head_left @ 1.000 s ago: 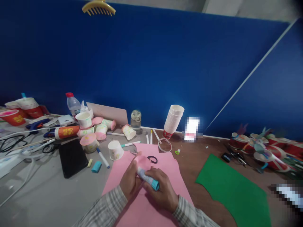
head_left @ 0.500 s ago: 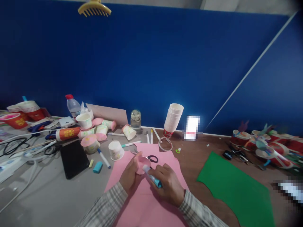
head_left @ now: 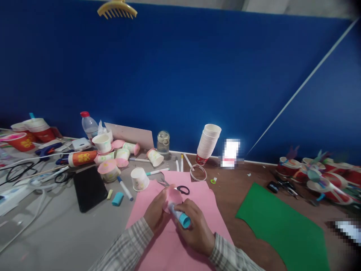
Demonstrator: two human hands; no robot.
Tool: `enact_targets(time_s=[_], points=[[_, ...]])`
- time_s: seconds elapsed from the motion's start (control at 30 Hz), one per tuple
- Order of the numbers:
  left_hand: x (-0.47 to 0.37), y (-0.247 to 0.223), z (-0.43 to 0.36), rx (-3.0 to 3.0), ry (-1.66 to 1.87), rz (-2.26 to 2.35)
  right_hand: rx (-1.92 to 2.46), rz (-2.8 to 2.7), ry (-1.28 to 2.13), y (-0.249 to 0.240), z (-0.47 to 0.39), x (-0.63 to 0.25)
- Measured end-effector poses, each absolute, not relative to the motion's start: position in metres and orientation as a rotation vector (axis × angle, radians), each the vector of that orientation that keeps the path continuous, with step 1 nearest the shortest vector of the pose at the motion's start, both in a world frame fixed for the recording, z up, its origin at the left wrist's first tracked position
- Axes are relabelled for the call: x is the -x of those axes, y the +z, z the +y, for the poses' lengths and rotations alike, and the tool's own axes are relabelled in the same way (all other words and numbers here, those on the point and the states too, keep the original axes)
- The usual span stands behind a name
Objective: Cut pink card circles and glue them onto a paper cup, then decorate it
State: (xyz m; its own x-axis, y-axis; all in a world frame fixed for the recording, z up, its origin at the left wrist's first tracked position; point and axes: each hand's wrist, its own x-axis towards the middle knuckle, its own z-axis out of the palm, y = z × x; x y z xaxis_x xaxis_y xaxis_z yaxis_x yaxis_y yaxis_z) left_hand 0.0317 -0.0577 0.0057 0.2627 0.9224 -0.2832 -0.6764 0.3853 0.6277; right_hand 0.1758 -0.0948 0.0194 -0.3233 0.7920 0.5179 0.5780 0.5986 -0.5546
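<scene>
My left hand (head_left: 155,211) pinches a small round piece of pink paper (head_left: 173,196) above the large pink sheet (head_left: 175,250). Closed around a glue stick (head_left: 179,215) with a blue end is my right hand (head_left: 197,229). The stick's far tip meets the face of the round piece. Just behind the hands, scissors (head_left: 183,189) with black handles lie on the sheet, partly covered by the round piece. A white paper cup (head_left: 139,180) stands at the sheet's left corner.
Decorated paper cups (head_left: 108,170), a black tablet-like slab (head_left: 89,189) and a blue eraser (head_left: 117,198) are at left. A cup stack (head_left: 208,142) and a glass jar (head_left: 163,143) stand behind. Green paper (head_left: 284,226) and red cups (head_left: 327,186) lie at right.
The glue stick has shifted slightly down and left across the round paper and its blue end now points more toward me. The round piece is tilted more upright. The view moved slightly.
</scene>
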Motion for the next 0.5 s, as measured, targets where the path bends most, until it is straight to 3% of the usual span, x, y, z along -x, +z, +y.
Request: enact_targets(time_s=[0.5], points=[[-0.031,0.008,-0.057,-0.473,1.094,0.73,1.033,-1.798,0.34,0.025,-0.09,-0.186]])
